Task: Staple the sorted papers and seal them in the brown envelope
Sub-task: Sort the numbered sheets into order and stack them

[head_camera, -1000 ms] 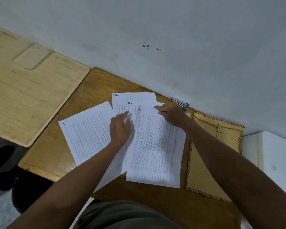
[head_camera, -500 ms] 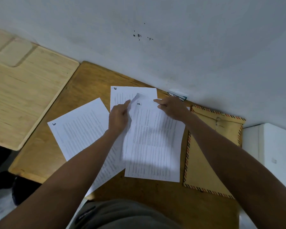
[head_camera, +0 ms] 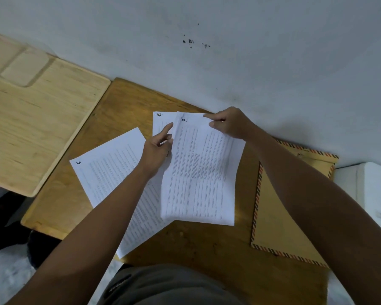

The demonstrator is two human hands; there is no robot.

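Several printed sheets lie fanned on a brown wooden table (head_camera: 196, 249). The top sheet (head_camera: 200, 172), marked with a handwritten number, is lifted at its far end; my right hand (head_camera: 229, 124) pinches its top right corner. My left hand (head_camera: 157, 148) holds the same sheet's left edge, index finger stretched out over a sheet beneath (head_camera: 162, 123). A sheet marked 5 (head_camera: 110, 166) lies flat to the left, partly under my left forearm. The brown envelope (head_camera: 279, 212) with a striped border lies flat at the right, partly under my right arm. No stapler is visible.
A light wooden board (head_camera: 35, 119) with a rounded recess adjoins the table on the left. A grey wall (head_camera: 229, 51) runs directly behind the table. A white box-like object (head_camera: 374, 190) stands at the right edge. Dark floor shows at lower left.
The top sheet has been raised off the pile and shifted slightly right. My right hand moved to its top right corner, covering the spot where a small teal-tipped object showed by the wall.
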